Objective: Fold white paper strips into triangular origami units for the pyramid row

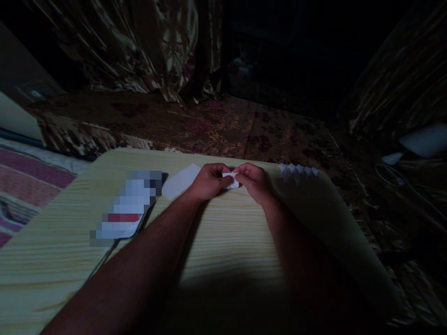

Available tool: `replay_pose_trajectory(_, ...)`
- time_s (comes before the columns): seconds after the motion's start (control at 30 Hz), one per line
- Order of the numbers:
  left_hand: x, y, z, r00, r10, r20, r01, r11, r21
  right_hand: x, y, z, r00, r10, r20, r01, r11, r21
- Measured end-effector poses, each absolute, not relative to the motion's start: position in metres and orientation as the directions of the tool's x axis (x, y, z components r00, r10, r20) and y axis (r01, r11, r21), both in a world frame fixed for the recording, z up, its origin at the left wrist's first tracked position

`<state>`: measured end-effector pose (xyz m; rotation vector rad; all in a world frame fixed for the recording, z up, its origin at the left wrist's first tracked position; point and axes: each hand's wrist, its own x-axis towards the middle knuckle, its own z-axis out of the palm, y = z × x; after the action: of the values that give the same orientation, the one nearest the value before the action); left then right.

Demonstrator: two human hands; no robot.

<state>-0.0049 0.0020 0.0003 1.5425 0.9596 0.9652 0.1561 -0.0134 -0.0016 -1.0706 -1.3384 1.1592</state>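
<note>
In the head view, a pale wood-grained bench [230, 242] stands in a dim room, near a gathered curtain [174, 46]. By its far edge the left hand [210, 181] and right hand [253, 181] pinch a small white paper [233, 184] — partly finger-covered. A pixelated object [129, 204] is unreadable.

No lettering or number can be read, not even on what seems to be a pixelated phone [127, 207].

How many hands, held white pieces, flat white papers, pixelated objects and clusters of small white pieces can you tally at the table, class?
Hands: 2, left hand and right hand
Held white piece: 1
Flat white paper, sheet or stack: 1
Pixelated object: 1
Cluster of small white pieces: 1
Total: 6
</note>
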Motion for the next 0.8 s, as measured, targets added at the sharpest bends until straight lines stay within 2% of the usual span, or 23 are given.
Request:
replay_pose_trajectory(0.47,-0.0049,0.0011,0.0020,0.380,0.919,0.110,0.114,-0.164,0.980,0.1535,-0.0146,-0.0029,-0.045,0.971,0.236,0.181,0.241,-0.954)
replay_pose_trajectory(0.8,0.0000,-0.0011,0.0051,0.392,0.907,0.154,0.076,-0.199,0.977,0.1545,-0.0105,-0.0052,0.029,0.976,0.214,0.113,0.210,-0.971)
